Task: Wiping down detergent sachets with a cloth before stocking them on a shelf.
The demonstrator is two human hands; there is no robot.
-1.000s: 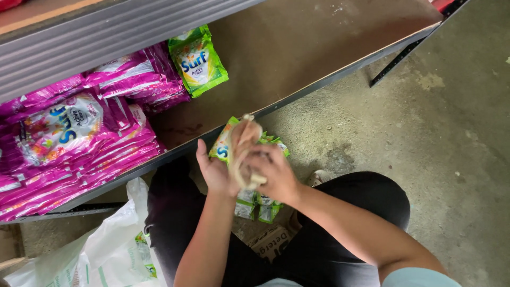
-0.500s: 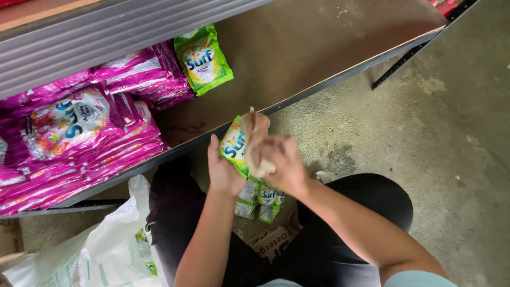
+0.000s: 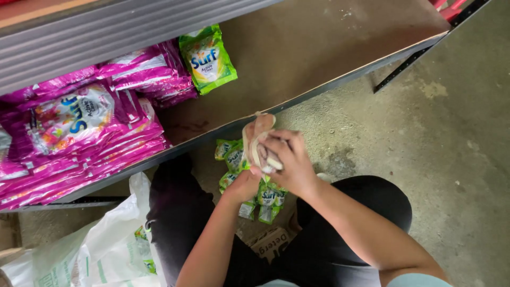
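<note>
A bundle of small green sachets [image 3: 249, 178] is held just in front of the shelf edge, above the person's lap, with more of the sachets hanging below it; it is gripped from underneath by the left hand [image 3: 254, 151], fingers closed around its top, and clasped from the right by the right hand [image 3: 289, 162], fingers curled over it. On the brown shelf [image 3: 329, 48] behind, a single green packet [image 3: 207, 58] is leaned against stacked pink packets [image 3: 79, 127]. A white plastic bag [image 3: 101, 250] is seen on the concrete floor [image 3: 451, 159] by the left knee.
</note>
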